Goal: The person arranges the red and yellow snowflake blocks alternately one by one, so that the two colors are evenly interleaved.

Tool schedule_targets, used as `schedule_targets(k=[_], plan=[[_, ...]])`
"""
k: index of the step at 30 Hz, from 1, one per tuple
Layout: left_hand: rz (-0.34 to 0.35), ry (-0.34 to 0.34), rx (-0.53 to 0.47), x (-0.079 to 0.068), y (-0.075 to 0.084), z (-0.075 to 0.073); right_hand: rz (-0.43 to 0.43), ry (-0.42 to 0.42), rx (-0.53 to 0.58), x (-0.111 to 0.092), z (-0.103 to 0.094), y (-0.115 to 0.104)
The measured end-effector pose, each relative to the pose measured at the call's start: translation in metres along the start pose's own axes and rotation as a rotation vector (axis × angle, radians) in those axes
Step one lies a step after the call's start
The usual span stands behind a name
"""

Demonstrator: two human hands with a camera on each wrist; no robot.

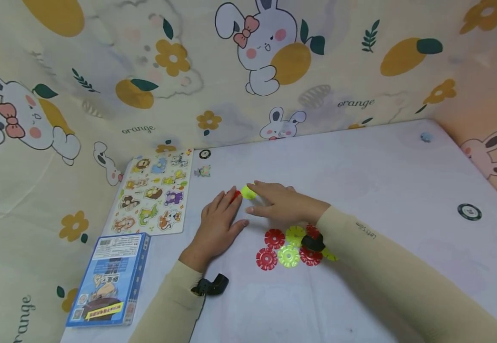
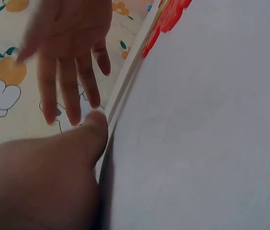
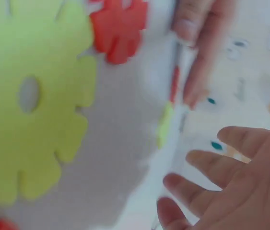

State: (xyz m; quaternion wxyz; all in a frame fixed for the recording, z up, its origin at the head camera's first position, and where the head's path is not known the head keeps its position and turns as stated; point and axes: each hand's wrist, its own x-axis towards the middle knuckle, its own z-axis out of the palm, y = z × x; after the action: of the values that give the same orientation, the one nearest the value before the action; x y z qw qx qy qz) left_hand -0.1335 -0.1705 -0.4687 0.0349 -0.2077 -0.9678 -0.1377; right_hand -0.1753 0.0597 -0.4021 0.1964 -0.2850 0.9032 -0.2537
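My left hand (image 1: 216, 228) lies flat, its straight fingertips over a red notched disc (image 1: 236, 194) on the table. Beside that disc is a yellow-green notched disc (image 1: 248, 193), right by the fingers of my right hand (image 1: 280, 202). The right wrist view shows the right hand (image 3: 240, 177) with its fingers spread and nothing in them. Below the right forearm lies a cluster of notched discs, red ones (image 1: 267, 258) and yellow-green ones (image 1: 289, 256), partly hidden by the wrist camera. In the left wrist view the left thumb (image 2: 89, 136) is stretched out.
On the left lie a sheet of animal stickers (image 1: 152, 195) and a blue box (image 1: 107, 281). Behind are a black round chip (image 1: 204, 154) and a small figure piece (image 1: 203, 171). Another chip (image 1: 469, 212) and a bluish bit (image 1: 426, 137) sit at the right. Patterned cloth backs the table.
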Motion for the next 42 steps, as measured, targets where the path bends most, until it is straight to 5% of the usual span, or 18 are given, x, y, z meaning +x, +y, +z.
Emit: schedule_targets(k=[6, 12, 23, 30, 35, 42], plan=[[0.053, -0.051, 0.023, 0.000, 0.008, 0.002, -0.047, 0.077, 0.325, -0.038, -0.014, 0.018], [0.050, -0.068, 0.060, 0.000, 0.011, 0.002, -0.085, 0.137, 0.458, -0.073, -0.014, 0.050], [0.037, -0.076, 0.047, -0.001, 0.005, -0.001, 0.055, 0.134, 0.392, -0.112, 0.000, 0.104], [0.061, -0.036, 0.026, -0.003, 0.006, -0.006, 0.018, 0.158, 0.245, -0.111, 0.005, 0.097], [0.086, -0.003, 0.009, -0.003, 0.006, -0.006, 0.076, 0.145, 0.300, -0.107, 0.006, 0.090], [0.062, -0.067, 0.037, 0.000, 0.007, 0.001, 0.117, 0.194, 0.301, -0.085, -0.003, 0.079]])
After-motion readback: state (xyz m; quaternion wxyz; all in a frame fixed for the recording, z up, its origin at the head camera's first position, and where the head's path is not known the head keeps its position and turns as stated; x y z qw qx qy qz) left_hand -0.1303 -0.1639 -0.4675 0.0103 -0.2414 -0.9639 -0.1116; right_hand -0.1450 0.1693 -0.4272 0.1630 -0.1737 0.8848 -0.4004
